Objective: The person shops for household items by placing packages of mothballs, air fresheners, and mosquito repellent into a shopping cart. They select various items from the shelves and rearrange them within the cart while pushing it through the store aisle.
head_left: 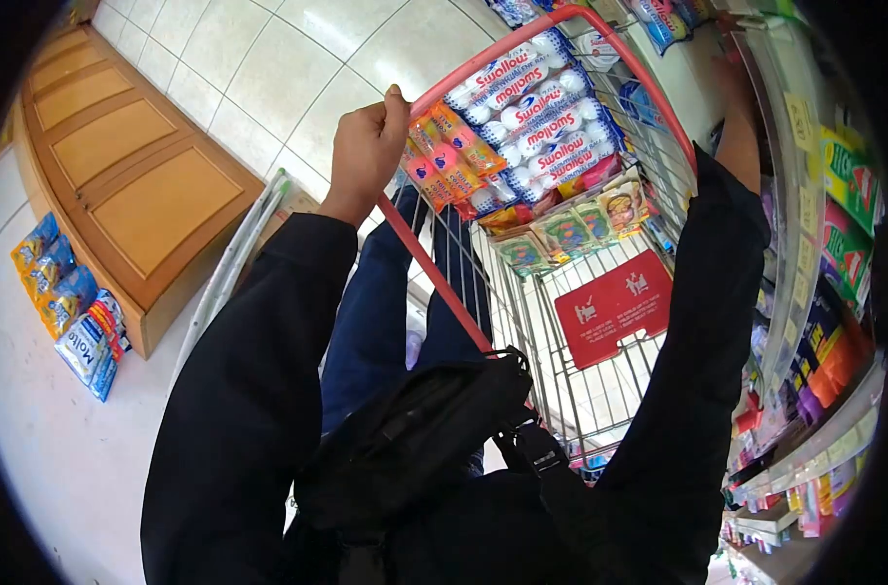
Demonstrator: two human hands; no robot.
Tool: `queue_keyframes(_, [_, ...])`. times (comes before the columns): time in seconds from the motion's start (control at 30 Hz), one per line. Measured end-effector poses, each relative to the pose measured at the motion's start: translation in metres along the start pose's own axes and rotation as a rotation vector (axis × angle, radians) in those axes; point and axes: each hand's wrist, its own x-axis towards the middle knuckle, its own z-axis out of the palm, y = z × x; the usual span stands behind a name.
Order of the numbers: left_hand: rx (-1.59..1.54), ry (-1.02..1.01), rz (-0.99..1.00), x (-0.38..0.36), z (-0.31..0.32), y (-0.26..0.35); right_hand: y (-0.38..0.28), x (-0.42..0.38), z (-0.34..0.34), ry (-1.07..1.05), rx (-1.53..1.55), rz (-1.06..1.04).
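Observation:
My left hand point(366, 151) is closed round the red rim point(434, 268) of a wire shopping cart. Right beside its fingers are orange and pink packets point(454, 156). White ball packs marked Swallow point(546, 117) lie stacked inside the cart, with flat picture packets point(585, 224) below them. My right hand point(736, 107) reaches beyond the cart's far side, close to the shelf edge. It is dim and blurred, and its fingers cannot be made out.
Shelves point(805, 224) with colourful packages line the right side. A red panel point(615, 309) sits in the cart. At the left are a wooden panelled counter point(147, 185) and hanging sachets point(59, 278). More blue packets point(663, 21) show at the top right.

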Motion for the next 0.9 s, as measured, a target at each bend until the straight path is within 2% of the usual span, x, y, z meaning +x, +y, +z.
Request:
queue_keyframes(0.1, [0.014,0.035,0.036,0.0,0.002,-0.008,0.0,0.007,0.002,0.005,0.004,-0.008])
queue_keyframes(0.37, [-0.005,0.012,-0.063,-0.007,0.0,-0.002,-0.004,0.014,-0.006,0.026,0.041,-0.016])
queue_keyframes(0.6, [0.026,0.018,-0.032,-0.006,-0.001,-0.001,0.0,0.007,-0.013,0.037,0.105,-0.02])
queue_keyframes(0.63, [0.041,-0.007,-0.091,-0.006,-0.003,0.0,0.0,0.004,-0.013,0.04,0.113,-0.019])
queue_keyframes(0.9, [-0.029,0.065,0.027,-0.007,0.0,-0.008,-0.007,-0.011,-0.023,0.027,0.224,0.072])
